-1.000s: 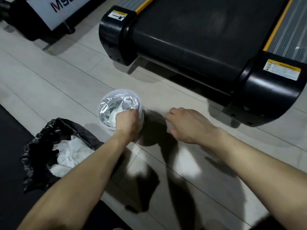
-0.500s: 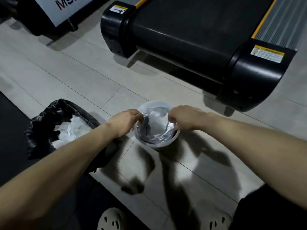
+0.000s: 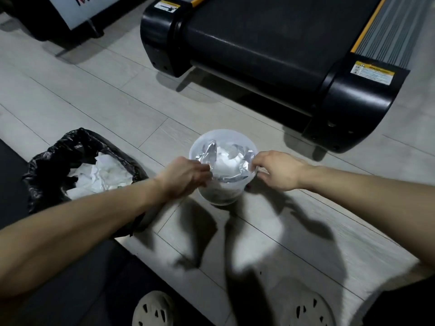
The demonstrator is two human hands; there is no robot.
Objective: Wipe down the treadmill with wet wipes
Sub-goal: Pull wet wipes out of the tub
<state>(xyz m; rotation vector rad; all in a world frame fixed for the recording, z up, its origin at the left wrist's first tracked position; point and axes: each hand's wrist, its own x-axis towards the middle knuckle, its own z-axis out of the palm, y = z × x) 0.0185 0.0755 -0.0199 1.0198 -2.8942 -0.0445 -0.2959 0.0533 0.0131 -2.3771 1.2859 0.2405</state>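
A white round tub of wet wipes [image 3: 222,196] stands on the pale floor in front of me, its silver foil liner [image 3: 209,151] pulled open over the white wipes [image 3: 226,162]. My left hand [image 3: 184,177] pinches the foil at the tub's left rim. My right hand [image 3: 277,170] pinches the foil at the right rim. The black treadmill [image 3: 270,43] lies beyond the tub, its rear end caps facing me.
A bin lined with a black bag [image 3: 54,161] holds crumpled used wipes [image 3: 101,175] at my left. A signboard on a dark base [image 3: 77,12] stands at the top left. A dark mat [image 3: 11,175] borders the left edge. My pale clogs [image 3: 155,309] show at the bottom.
My right hand came from the floor to the tub's right rim and took the foil. My left hand shifted to the left rim. The foil is spread wider than before.
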